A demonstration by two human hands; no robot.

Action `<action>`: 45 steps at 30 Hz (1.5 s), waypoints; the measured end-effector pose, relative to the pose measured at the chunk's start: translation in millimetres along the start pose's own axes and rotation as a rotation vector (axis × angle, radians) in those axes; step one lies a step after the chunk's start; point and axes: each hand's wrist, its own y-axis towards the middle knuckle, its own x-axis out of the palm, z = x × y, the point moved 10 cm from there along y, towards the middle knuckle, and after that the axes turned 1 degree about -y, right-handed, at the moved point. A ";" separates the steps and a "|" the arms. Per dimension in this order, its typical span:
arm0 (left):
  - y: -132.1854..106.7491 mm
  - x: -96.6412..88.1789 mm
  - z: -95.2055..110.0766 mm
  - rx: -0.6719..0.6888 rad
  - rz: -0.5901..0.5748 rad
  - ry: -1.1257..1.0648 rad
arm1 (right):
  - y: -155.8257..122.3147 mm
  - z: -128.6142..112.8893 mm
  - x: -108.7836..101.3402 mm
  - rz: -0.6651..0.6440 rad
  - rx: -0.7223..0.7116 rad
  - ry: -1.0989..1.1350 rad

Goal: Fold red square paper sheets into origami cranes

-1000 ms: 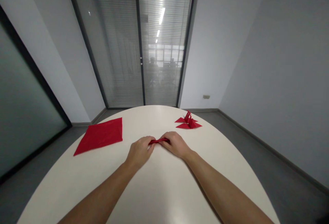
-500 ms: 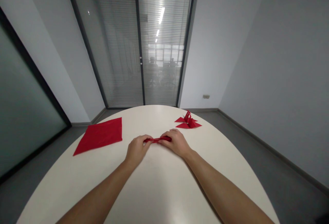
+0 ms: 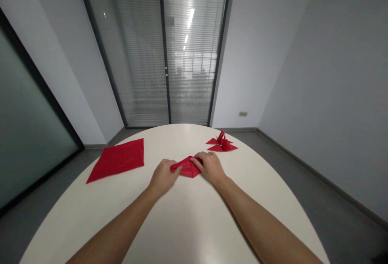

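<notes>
Between my hands, a piece of folded red paper [image 3: 188, 168] lies tilted so that one broad creased face shows. My left hand [image 3: 163, 175] pinches its left end, thumb on top. At the right end, my right hand [image 3: 210, 167] is closed on the same paper, with the thumb across its upper face and the other fingers behind it. The fingertips under the paper are partly hidden. Beyond my right hand stand two red folded paper cranes [image 3: 224, 146], one close behind the other.
Flat red paper [image 3: 119, 160] lies at the left on the round white table [image 3: 178, 223]. The table's curved edge runs round both sides. Behind it are a glass partition with blinds [image 3: 194, 94] and a wall with a small socket plate [image 3: 243, 114].
The folded paper was seen nearly edge-on as a thin strip; now its broad face shows and its lower point reaches toward me. Both hands keep their places, with thumbs shifted.
</notes>
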 end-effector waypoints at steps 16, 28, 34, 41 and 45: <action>-2.8 -8.1 12.2 0.055 0.051 0.266 | -3.9 -17.2 -0.8 0.012 -0.122 0.066; -5.4 -5.3 22.0 0.184 0.061 0.254 | -8.8 -30.6 23.2 -0.149 -0.272 0.101; -9.2 6.3 37.7 0.300 -0.059 0.193 | -6.8 -24.9 23.0 -0.108 -0.244 0.117; -10.8 4.7 50.7 0.267 -0.127 0.435 | -9.6 -28.8 26.1 -0.166 -0.259 0.156; -11.2 5.4 48.2 0.205 -0.155 0.502 | -8.1 -28.0 24.1 -0.150 -0.259 0.178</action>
